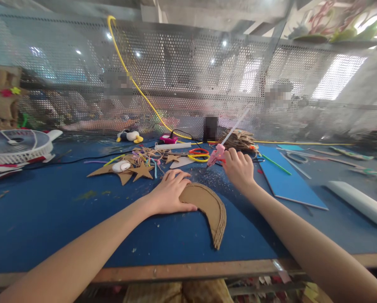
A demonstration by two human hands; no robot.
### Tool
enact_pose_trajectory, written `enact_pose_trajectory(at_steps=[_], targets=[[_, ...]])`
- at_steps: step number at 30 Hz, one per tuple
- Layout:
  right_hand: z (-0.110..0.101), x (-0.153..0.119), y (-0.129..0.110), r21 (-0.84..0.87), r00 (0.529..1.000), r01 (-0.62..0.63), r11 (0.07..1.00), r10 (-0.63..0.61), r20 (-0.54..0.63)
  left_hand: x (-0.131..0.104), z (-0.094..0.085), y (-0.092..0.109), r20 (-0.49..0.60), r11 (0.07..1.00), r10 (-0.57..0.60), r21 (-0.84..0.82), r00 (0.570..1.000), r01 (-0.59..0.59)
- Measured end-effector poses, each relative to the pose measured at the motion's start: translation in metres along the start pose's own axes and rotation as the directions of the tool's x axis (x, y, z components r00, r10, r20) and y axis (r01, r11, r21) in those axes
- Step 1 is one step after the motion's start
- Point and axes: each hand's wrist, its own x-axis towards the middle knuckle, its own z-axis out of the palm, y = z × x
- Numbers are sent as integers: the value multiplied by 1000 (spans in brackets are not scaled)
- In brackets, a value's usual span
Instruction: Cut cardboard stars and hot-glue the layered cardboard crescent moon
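Note:
A crescent of stacked cardboard layers (212,202) lies flat on the blue work surface in front of me. My left hand (168,191) grips its upper left end, thumb along the inner curve and fingers over the far edge. A pink hot glue gun (216,155) is held in my right hand (239,171), beyond the crescent and to its right. A long pale glue stick (235,126) juts up from its back, and its nozzle points down toward the table. My right fingers wrap around the handle, partly hiding it.
Left of centre lie a cardboard star (142,171), twine and a white roll (121,166). Yellow-handled scissors (198,156) sit behind the glue gun's nozzle. A blue board (289,181) lies at right, a white fan (18,145) at far left. A perforated metal screen (182,80) stands behind.

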Motion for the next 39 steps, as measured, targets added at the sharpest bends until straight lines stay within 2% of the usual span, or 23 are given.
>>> enact_pose_trajectory(at_steps=[4, 7, 9, 11, 13, 16, 18, 22, 25, 29, 33, 37, 39], targets=[[-3, 2, 9, -80, 995, 12, 997, -19, -95, 1, 6, 10, -53, 997, -71, 25, 996, 72], [2, 1, 14, -26, 991, -85, 996, 82, -109, 0, 8, 15, -91, 995, -98, 16, 991, 100], [6, -1, 15, 85, 981, -186, 979, 190, -41, -1, 6, 16, -108, 993, -120, -1, 987, 120], [11, -3, 15, 208, 953, -303, 930, 292, 82, -2, 1, 15, -113, 989, -151, -12, 982, 150], [16, -5, 14, 289, 926, -372, 882, 329, 188, -3, -3, 13, -109, 982, -185, -1, 977, 186], [23, -8, 15, 336, 920, -373, 865, 299, 252, -2, -6, 8, -133, 975, -211, 47, 968, 219], [26, -9, 15, 346, 925, -352, 870, 269, 267, -1, -6, 5, -150, 981, -179, 53, 972, 189], [30, -8, 15, 347, 931, -332, 877, 246, 271, 2, -3, -4, -169, 995, -101, -25, 980, 98], [31, -5, 16, 338, 919, -364, 868, 277, 279, 5, 1, -10, -230, 991, -132, -53, 964, 123], [32, -2, 22, 355, 903, -413, 838, 326, 281, 19, 6, -20, -295, 973, -228, -47, 928, 225], [34, -1, 28, 396, 896, -433, 810, 339, 287, 48, 8, -33, -278, 970, -237, -7, 931, 245], [36, 0, 33, 433, 893, -443, 785, 343, 291, 75, 4, -47, -192, 992, -81, 77, 978, 98], [38, 1, 34, 449, 894, -441, 777, 341, 289, 82, 0, -51, -155, 993, -35, 104, 987, 51]])
